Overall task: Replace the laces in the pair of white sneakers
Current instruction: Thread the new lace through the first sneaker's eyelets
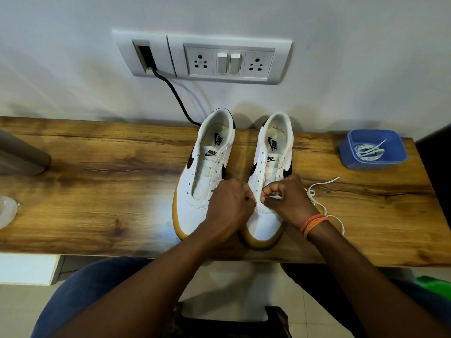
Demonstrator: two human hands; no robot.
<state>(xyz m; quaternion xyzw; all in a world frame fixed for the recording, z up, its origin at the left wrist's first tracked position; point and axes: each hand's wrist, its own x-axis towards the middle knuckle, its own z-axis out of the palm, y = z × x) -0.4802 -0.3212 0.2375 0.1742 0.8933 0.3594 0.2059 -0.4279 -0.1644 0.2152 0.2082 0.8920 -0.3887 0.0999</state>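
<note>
Two white sneakers with black swooshes and tan soles stand side by side on the wooden table, toes toward me. The left sneaker [202,176] has bare eyelets. Over the lowest eyelets of the right sneaker [269,167] both hands work. My left hand [229,206] pinches the shoe's left eyelet edge with curled fingers. My right hand [284,196] pinches the tip of a white lace [319,206], whose loose length trails off to the right on the table.
A blue plastic tub [373,152] at the back right holds another white lace [368,151]. A black cable [175,96] runs from the wall socket panel [229,59] down behind the left sneaker. A clear object [7,211] lies at the left edge.
</note>
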